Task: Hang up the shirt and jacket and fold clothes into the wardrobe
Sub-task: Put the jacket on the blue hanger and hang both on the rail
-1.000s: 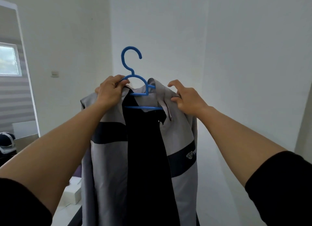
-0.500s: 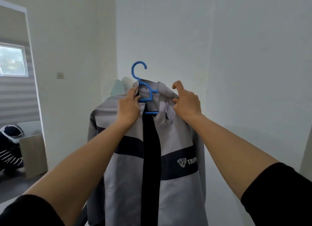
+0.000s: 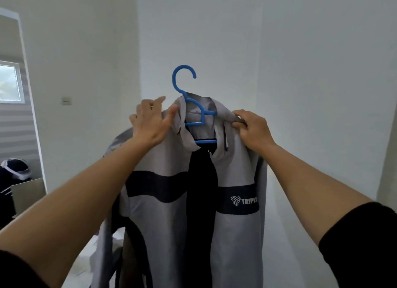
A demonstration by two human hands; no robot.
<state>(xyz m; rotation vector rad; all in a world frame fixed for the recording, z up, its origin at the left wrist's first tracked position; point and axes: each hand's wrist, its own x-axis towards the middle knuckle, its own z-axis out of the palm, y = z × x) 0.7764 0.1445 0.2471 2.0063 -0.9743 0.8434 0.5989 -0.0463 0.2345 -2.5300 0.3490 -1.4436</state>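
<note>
A grey jacket (image 3: 171, 212) with a dark band across the chest is hanging in mid-air at the centre of the scene, in front of a white wall corner, held up at arm's length by both hands. Its front is lying open, showing a dark lining down the middle, and white lettering reading "TRIPLE" is sitting on the band at the right. The jacket is draped over a blue hanger (image 3: 194, 107); the hook is sticking up free above the collar, hooked on nothing, and the blue bars are showing inside the open neck.

The left hand (image 3: 150, 120) is resting on the jacket's left shoulder just beside the collar, with its fingers spread and fairly straight and the thumb reaching toward the collar edge; whether anything is pinched beneath the palm is impossible to tell. The right hand (image 3: 251, 128) is gripping the right side of the collar, fingers curled tight around a bunched fold of grey cloth. Both forearms are bare, with black sleeves (image 3: 361, 240) ending near the elbows.

Farther out, on the far left wall, a light switch (image 3: 66, 100) is sitting beside a doorway (image 3: 25, 98), through which a window (image 3: 9, 82) is letting in daylight. Low at the left edge, dark clothing (image 3: 12, 171) is lying heaped on something.
</note>
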